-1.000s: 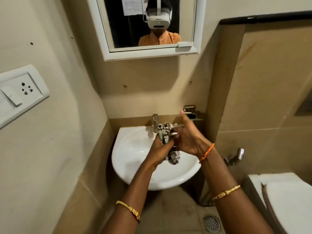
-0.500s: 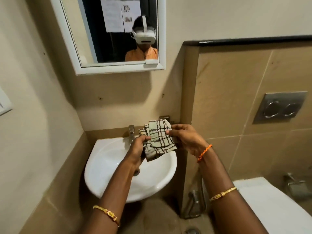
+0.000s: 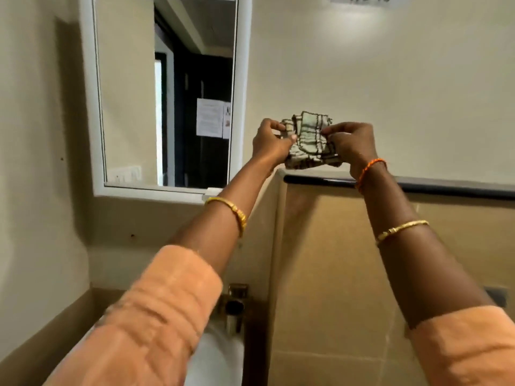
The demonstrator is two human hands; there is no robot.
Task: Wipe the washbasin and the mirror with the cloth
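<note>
Head view, step: I judge the mirror (image 3: pixel 167 90) wipe is being readied; cloth (image 3: pixel 309 140) bunched, not on the glass.
Cloth: held up just right of the mirror frame, above the dark ledge (image 3: pixel 418 185).
Left hand (image 3: pixel 271 142): grip pinching the cloth's left edge.
Right hand (image 3: pixel 349 143): grip pinching the right side.
Arms: both raised, extended forward.
Next: carry cloth left onto the glass.
Washbasin (image 3: pixel 220 358): low, blurred; probably just its rim showing.
</note>
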